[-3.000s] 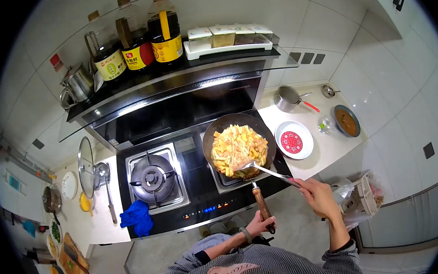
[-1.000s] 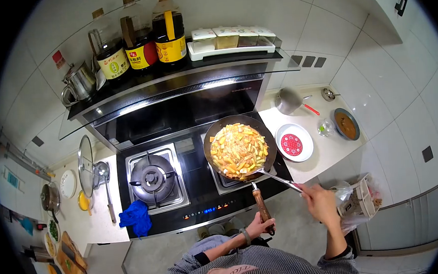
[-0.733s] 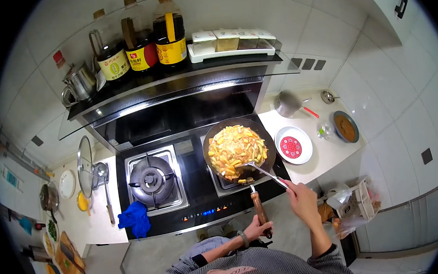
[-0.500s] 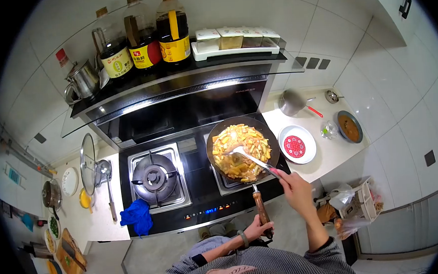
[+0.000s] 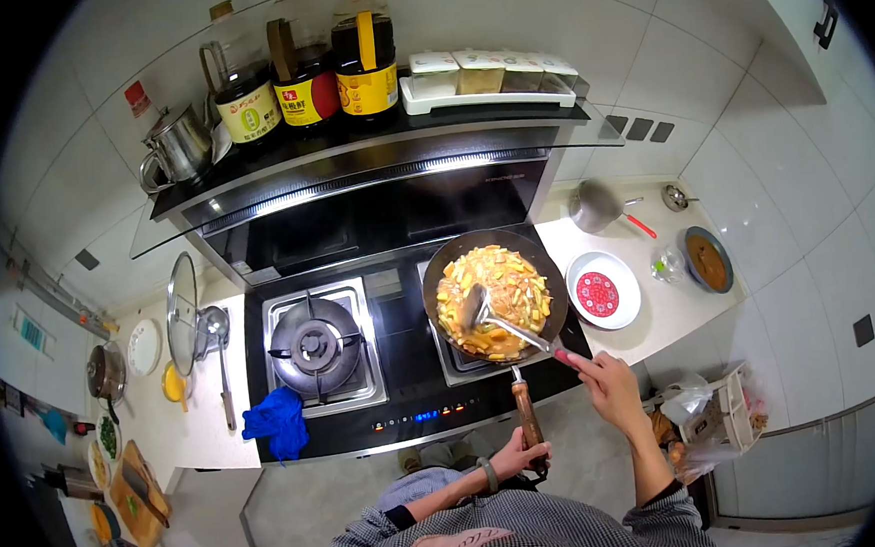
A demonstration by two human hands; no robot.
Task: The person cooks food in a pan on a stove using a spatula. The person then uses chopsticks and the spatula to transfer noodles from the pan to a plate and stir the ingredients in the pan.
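Note:
A dark wok (image 5: 553, 312) sits on the right burner, full of yellow and orange chopped food (image 5: 508, 279) in a light sauce. My left hand (image 5: 517, 455) is wrapped around the lower end of its wooden handle (image 5: 526, 408). In my right hand (image 5: 608, 383) is a metal spatula (image 5: 517, 333), gripped by its reddish handle. The spatula's blade is in the wok, turned with its dark face showing, against the left-centre of the food.
Right of the wok stand a white bowl with a red patterned base (image 5: 602, 290), a saucepan (image 5: 595, 207) and a bowl of brown sauce (image 5: 707, 261). A blue cloth (image 5: 277, 422) lies by the left burner (image 5: 314, 349). Sauce bottles (image 5: 365, 67) line the shelf above.
The spatula blade has turned over and shifted slightly within the food, and my right hand has moved a little right and down. The whole view has shifted slightly. My left hand keeps its grip.

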